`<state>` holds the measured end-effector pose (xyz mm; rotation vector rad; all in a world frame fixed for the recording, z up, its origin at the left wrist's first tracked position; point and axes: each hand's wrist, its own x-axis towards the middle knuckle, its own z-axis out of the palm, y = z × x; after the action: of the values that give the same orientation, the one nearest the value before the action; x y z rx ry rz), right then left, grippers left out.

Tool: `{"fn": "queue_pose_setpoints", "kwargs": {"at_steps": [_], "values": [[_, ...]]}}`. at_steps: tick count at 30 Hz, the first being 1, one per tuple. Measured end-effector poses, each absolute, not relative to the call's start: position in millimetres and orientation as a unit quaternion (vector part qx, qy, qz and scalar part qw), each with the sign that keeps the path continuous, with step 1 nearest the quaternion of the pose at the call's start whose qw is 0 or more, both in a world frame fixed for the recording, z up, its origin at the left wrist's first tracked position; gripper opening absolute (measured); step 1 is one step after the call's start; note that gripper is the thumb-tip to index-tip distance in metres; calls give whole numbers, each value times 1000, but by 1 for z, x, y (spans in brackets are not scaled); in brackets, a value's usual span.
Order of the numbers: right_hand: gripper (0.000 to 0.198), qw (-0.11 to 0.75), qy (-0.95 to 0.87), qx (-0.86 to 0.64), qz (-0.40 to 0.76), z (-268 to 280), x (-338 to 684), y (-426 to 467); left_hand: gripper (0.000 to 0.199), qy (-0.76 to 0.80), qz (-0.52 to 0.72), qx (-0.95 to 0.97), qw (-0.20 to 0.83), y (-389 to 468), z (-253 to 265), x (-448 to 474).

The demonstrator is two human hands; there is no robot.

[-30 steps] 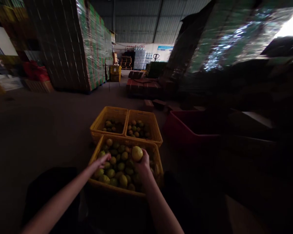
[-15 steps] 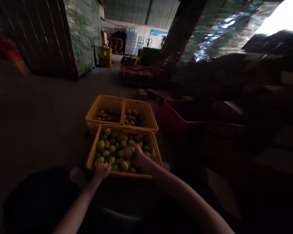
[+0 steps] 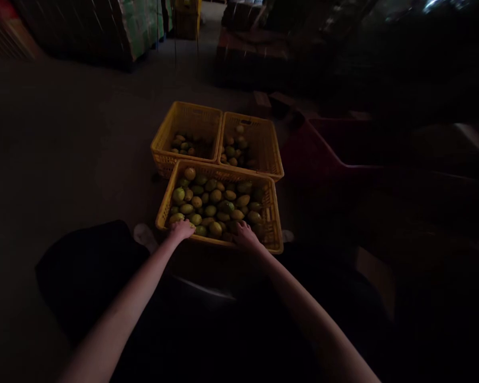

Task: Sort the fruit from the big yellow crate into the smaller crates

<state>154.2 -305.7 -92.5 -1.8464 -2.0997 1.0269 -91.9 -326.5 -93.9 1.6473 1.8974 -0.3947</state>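
A yellow plastic crate (image 3: pixel 278 223) stands in front of me, filled with green and yellowish oval fruit (image 3: pixel 215 196) that look like mangoes. My left hand (image 3: pixel 182 229) is closed over its near rim, left of the middle, with the fingertips against the fruit. Further right, my right hand (image 3: pixel 245 234) reaches over the same rim with its fingers apart on top of the fruit; no fruit shows in its grasp. A lone fruit (image 3: pixel 240 129) appears high against the far wall of the back right crate (image 3: pixel 278 154), above the fruit lying in it.
Beside that crate is a back left yellow crate (image 3: pixel 159 139) with a few fruit at its bottom. A red bin (image 3: pixel 323 141) stands to the right, near cardboard pieces (image 3: pixel 262 99). Wrapped stacks (image 3: pixel 139 32) rise at the far left. The right side is very dark.
The fruit my right hand held has left it, and a fruit now shows in the back right crate. My right hand has drawn back to the near rim. The view has tipped down.
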Motion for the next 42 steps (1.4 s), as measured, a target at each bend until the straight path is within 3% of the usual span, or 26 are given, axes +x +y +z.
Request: {"fn": "queue_pose_setpoints", "kwargs": {"at_steps": [2, 7, 10, 19, 22, 24, 28, 32, 36, 42], "values": [[37, 14, -698, -654, 291, -103, 158, -317, 56, 697, -177, 621, 311, -314, -100, -96], [59, -46, -680, -688, 249, -111, 160, -317, 61, 658, -231, 631, 340, -290, -110, -107], [62, -77, -693, -676, 240, -112, 162, -308, 62, 651, -237, 638, 336, -285, -110, -114], [66, -89, -730, -626, 259, -112, 177, -278, 68, 720, -234, 606, 244, -295, -86, -107], [59, -49, -726, -627, 278, -97, 185, -269, 59, 728, -225, 606, 227, -296, -80, -105], [54, 21, -700, -639, 317, -81, 193, -263, 54, 725, -216, 616, 220, -293, -79, -102], [49, 340, -435, -568, 611, -31, 213, -262, 48, 705, -210, 638, 227, -284, -83, -94], [68, 438, -354, -482, 672, 20, 225, -270, 45, 679, -234, 644, 264, -279, -91, -92], [64, 523, -277, -427, 684, 37, 221, -271, 45, 654, -258, 649, 291, -278, -97, -102], [52, 491, -253, -466, 691, 26, 204, -261, 45, 622, -274, 659, 323, -276, -99, -116]]}}
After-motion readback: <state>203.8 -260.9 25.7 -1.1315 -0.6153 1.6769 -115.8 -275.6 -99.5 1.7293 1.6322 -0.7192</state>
